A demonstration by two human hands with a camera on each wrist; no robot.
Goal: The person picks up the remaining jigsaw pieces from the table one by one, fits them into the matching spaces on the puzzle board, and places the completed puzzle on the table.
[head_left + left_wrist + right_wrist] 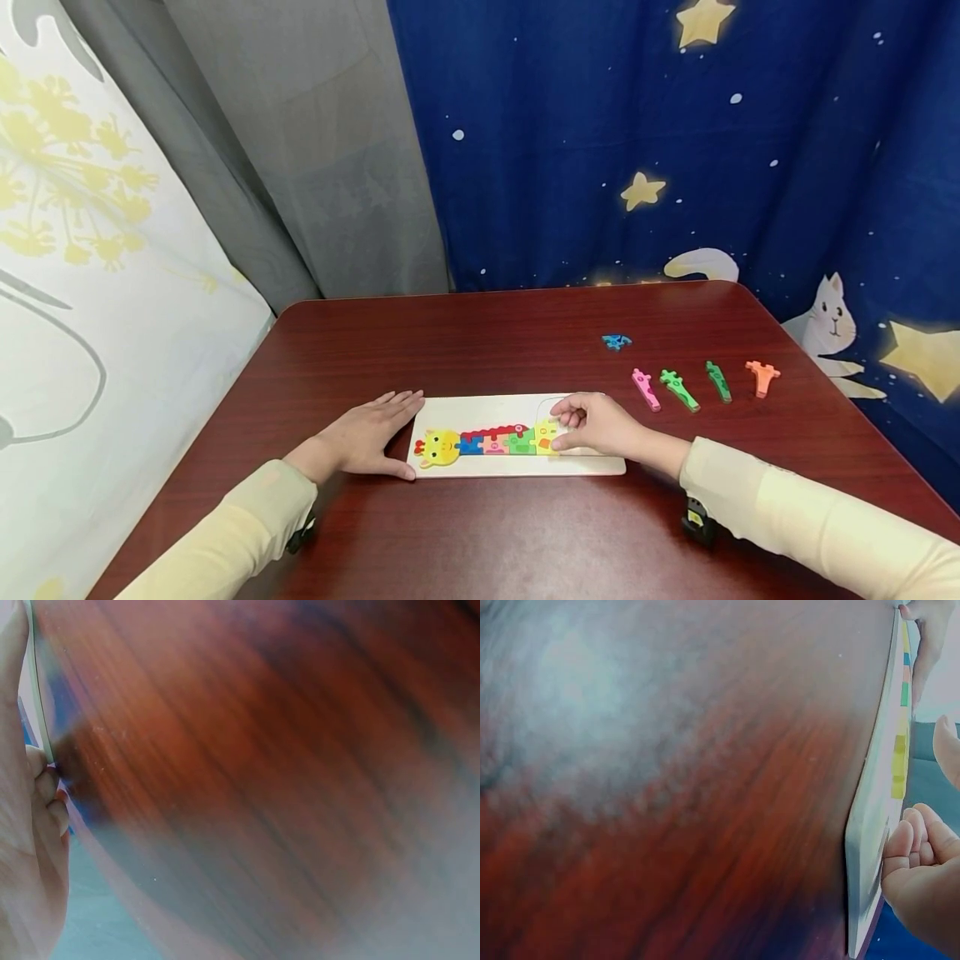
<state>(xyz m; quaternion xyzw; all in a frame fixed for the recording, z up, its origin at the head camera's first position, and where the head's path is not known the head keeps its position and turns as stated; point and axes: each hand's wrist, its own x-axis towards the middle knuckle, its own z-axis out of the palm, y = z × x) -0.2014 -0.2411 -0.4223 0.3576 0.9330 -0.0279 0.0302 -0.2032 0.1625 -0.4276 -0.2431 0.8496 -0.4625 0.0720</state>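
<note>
In the head view a white board (517, 469) lies on the table with a giraffe puzzle on it. Its yellow head piece (441, 448) is at the left, followed by blue, pink and green pieces along a red mane. My left hand (381, 429) rests flat, fingers spread, its thumb beside the board's left edge. Over the board's right part hovers my right hand (600, 425), thumb and bent fingers apart near a yellow piece (543, 435). The right wrist view shows a gap between that thumb (946, 750) and the pieces below.
Beyond the board at the right lie loose pieces: a blue one (617, 342), a pink one (646, 389), a light green one (679, 391), a dark green one (717, 382) and an orange one (762, 377). Curtains (570, 150) hang behind the dark red table (450, 342).
</note>
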